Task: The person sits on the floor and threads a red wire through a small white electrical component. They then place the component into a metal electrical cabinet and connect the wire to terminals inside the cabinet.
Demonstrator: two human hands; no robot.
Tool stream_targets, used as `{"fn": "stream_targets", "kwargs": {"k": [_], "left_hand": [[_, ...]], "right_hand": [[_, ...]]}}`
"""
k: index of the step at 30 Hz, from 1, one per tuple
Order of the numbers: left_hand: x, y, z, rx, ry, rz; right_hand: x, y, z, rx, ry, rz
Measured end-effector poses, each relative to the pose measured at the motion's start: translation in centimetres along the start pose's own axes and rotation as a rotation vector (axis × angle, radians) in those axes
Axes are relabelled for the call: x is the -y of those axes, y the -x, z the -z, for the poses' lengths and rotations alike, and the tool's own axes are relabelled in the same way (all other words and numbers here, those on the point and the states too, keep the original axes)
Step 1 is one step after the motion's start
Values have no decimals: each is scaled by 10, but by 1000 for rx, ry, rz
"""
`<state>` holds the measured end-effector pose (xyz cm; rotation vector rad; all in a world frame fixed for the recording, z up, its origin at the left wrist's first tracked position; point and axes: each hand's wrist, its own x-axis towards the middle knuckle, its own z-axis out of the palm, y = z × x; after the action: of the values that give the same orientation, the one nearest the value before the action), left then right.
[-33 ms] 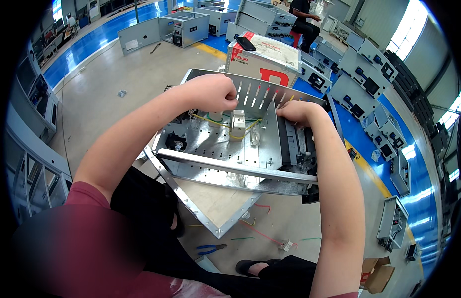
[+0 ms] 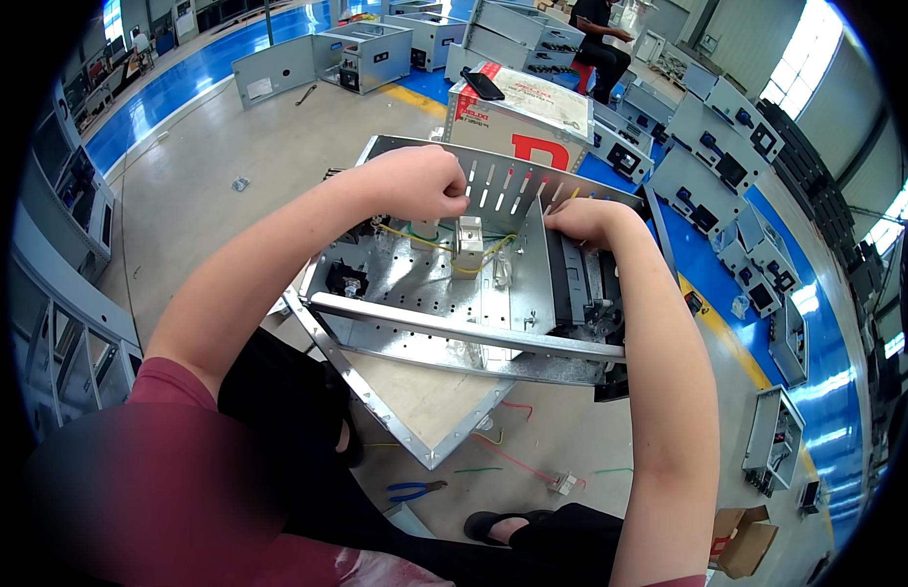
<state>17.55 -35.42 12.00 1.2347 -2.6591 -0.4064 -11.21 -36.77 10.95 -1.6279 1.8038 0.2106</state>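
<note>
A metal equipment enclosure (image 2: 415, 338) lies open in front of me, with slots along its far wall and holes in its floor. Over its far left part, my left hand (image 2: 432, 183) is closed in a fist; whatever its fingers hold is hidden. My right hand (image 2: 583, 221) is curled down at the far end of the upright divider panel (image 2: 534, 269), fingertips out of sight. Below that hand are black components (image 2: 576, 284). Between the hands stands a small whitish block-shaped device (image 2: 468, 245), with a yellow-green wire (image 2: 493, 256) looping past it.
The enclosure rests on a metal-framed stand (image 2: 424, 430). Blue-handled pliers (image 2: 415, 486) and loose wires lie on the floor. Beyond is a large carton (image 2: 522, 108) with a phone (image 2: 483, 85) on top. Stacked grey cabinets (image 2: 708, 147) stand right; a seated person (image 2: 600, 44) is farther back.
</note>
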Motion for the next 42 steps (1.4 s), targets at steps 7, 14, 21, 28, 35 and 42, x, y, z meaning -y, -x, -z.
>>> {"fn": "stream_targets", "kwargs": {"k": [7, 14, 21, 28, 35, 42], "left_hand": [[0, 0, 0, 5, 7, 9], [-2, 1, 1, 5, 2, 9], [0, 1, 0, 2, 14, 8], [-4, 3, 3, -29, -36, 40], [17, -3, -9, -44, -319, 92], [10, 1, -6, 117, -128, 22]], "right_hand": [[1, 0, 0, -10, 18, 10], [1, -1, 0, -11, 22, 10], [3, 1, 0, -3, 8, -1], [0, -2, 0, 9, 1, 0], [3, 2, 0, -1, 6, -2], [3, 3, 0, 7, 11, 5]]}}
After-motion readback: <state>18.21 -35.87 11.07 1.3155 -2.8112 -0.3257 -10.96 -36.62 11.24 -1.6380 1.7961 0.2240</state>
